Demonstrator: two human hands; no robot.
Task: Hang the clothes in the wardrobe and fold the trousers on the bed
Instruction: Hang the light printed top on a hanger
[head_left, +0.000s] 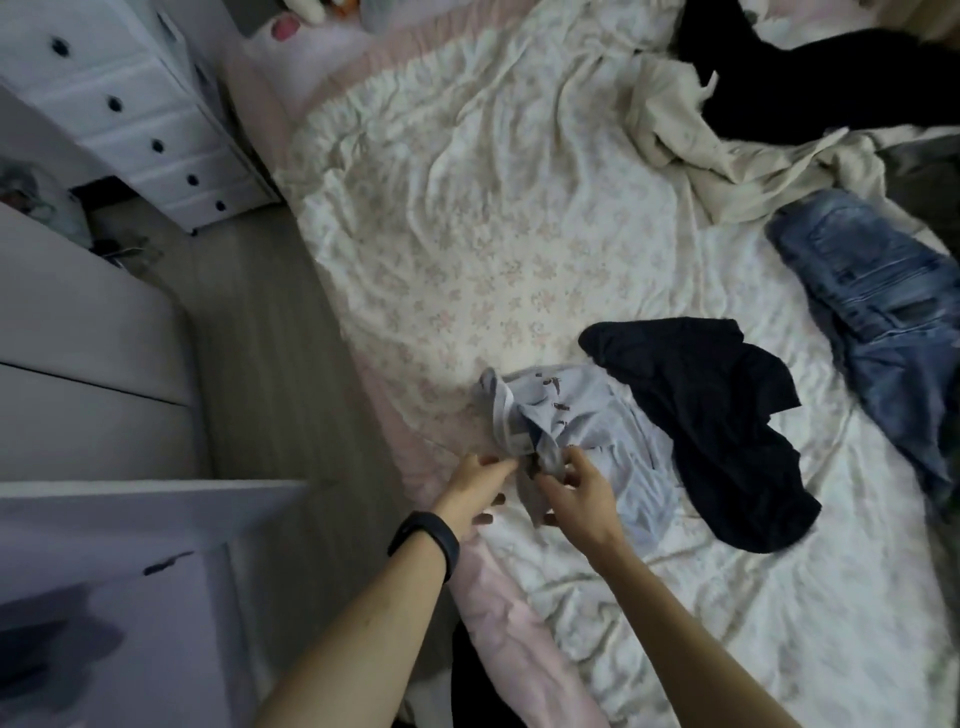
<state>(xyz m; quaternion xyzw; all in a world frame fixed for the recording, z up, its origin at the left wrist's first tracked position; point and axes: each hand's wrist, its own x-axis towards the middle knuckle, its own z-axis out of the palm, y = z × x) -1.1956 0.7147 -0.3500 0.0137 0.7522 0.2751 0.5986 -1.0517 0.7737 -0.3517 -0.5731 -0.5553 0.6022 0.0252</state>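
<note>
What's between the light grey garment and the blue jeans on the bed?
Head view: a dark garment lies between them, overlapping the light grey garment; a strip of bare sheet separates it from the blue jeans.

Pretty clearly a bedroom in someone's home. Most of the shot is a bed (467, 234) with a rumpled floral sheet and a pink border, running from 6 up to 12 o'clock. Clothes are strewn over it: jeans (883, 312) at 3 o'clock, a black garment (717, 431) near the middle, a light grey garment (597, 415) touching it, a cream garment (727, 156) at 1. A white chest of drawers (135, 104) with dark knobs stands at 10 o'clock, plain white cabinet fronts (78, 338) at 9, and wood-look floor (270, 338) beside the bed.
</note>
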